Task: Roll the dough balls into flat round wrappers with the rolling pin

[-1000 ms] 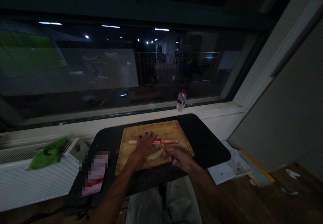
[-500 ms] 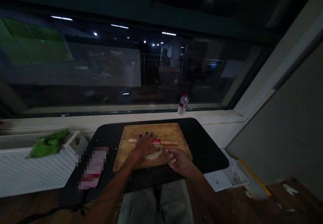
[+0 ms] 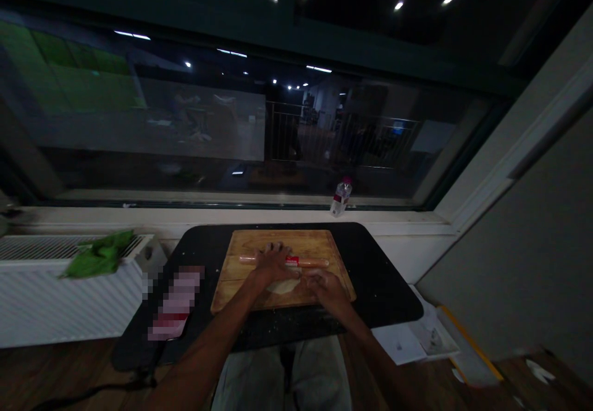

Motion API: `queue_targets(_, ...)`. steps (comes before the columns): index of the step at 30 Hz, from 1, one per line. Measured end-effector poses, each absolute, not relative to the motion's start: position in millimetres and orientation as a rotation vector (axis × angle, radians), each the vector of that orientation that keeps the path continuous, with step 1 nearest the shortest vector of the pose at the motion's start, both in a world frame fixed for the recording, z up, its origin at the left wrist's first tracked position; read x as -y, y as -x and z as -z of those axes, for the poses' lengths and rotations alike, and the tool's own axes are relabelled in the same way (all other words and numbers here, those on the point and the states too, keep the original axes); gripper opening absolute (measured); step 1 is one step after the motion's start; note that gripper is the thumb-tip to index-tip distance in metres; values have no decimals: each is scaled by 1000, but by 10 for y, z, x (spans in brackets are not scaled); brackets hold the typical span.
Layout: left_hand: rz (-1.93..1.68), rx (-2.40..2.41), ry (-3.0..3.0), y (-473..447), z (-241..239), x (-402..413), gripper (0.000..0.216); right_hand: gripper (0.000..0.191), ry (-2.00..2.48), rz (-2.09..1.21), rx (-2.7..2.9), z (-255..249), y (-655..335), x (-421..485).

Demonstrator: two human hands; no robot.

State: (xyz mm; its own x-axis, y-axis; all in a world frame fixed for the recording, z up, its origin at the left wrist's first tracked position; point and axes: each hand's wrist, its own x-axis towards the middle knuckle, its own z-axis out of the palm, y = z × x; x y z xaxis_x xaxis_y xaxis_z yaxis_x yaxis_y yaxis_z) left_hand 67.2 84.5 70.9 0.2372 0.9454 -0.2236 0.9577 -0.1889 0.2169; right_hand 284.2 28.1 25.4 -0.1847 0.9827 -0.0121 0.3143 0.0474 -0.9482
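A wooden rolling pin (image 3: 315,262) with a red label lies crosswise on the cutting board (image 3: 231,284). My left hand (image 3: 273,266) rests flat over the left half of the pin, its fingers spread past it toward the window. Below the pin a thin, pale piece of dough (image 3: 283,286) shows, partly hidden under my left hand. My right hand (image 3: 324,284) is at the dough's right edge, thumb and fingers pinched together there.
The board lies on a black table (image 3: 380,275). A blurred-out phone-shaped item (image 3: 178,306) sits at its left. On the windowsill stands a plastic bottle (image 3: 341,198). A green cloth (image 3: 99,254) hangs over the radiator (image 3: 69,300). White papers (image 3: 398,342) lie at the lower right.
My right hand has turned and its fingers have closed in nearer to the dough's edge. My left hand remains on the rolling pin. The view has shifted slightly.
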Motion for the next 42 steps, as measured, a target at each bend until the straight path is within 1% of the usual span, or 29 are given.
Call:
queue_targets(4,30,-1689,-2301,-603,-690,-857,94,19,1435,-833,1915,-354,-2817,-289)
queue_targets(8,67,-1639,-2319,-559,-723,-864,95,9,1536,-750,1967,-413,-2747,-324)
queue_targets(11,67,-1638,-2299,-565,-754,-860,97,9,1605,-717,1962,-401,-2688,-356)
queue_targets(14,46,-1641,-2296,-579,-756,-859,96,13,1749,-653,1905,-363,-2648,-377)
queue_targets(16,58,-1653,-2289,-584,-744,-864,97,20,1823,-755,1844,-336,-2634,-395)
queue_targets(19,67,-1665,-2287,-584,-718,-878,100,30,1804,-962,1789,-303,-2624,-443)
queue_targets(29,51,-1672,-2288,-574,-635,-913,96,42,1661,-1225,1705,-252,-2591,-577)
queue_targets(33,70,-1682,-2275,-584,-636,-918,101,40,1636,-1324,1663,-240,-2598,-608)
queue_targets(37,98,-1689,-2272,-583,-641,-922,101,36,1641,-1384,1623,-235,-2583,-649)
queue_targets(42,111,-1668,-2276,-581,-653,-909,102,21,1648,-1455,1589,-221,-2533,-711)
